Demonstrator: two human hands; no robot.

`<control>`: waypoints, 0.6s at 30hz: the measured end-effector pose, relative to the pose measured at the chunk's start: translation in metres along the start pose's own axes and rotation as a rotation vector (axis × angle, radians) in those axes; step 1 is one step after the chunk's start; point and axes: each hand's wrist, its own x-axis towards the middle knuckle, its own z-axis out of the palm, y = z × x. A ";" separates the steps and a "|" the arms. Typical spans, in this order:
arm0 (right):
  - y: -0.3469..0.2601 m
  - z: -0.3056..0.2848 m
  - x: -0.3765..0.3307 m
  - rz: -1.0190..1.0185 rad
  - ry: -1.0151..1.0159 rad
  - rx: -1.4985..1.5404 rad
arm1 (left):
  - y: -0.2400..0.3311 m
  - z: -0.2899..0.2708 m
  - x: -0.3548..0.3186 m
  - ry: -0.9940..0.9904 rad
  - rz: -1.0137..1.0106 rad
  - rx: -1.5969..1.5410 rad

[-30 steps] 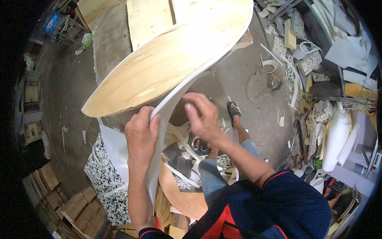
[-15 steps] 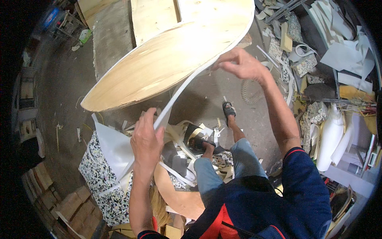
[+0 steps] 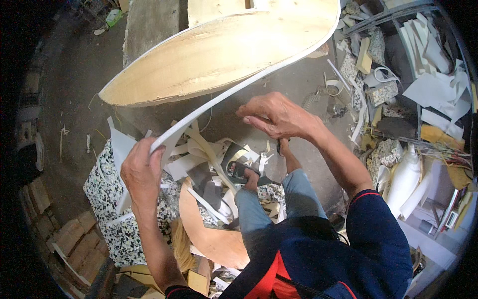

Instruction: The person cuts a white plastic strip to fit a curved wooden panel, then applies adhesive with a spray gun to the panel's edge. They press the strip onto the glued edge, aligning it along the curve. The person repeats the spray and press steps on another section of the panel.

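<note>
While my left hand [image 3: 142, 172] clamped the near end of the white strip [image 3: 239, 89], my right hand [image 3: 276, 117] pinched it midway along the oval board [image 3: 219, 55], held over the floor; trimming looked about half finished.

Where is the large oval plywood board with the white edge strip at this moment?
In the head view, the large oval plywood board fills the upper centre, its near end gripped by the left hand, the right hand just below its white edge.
</note>
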 end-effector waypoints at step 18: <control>-0.003 -0.028 0.032 -0.008 -0.012 -0.106 | -0.010 -0.021 0.037 -0.023 -0.029 -0.012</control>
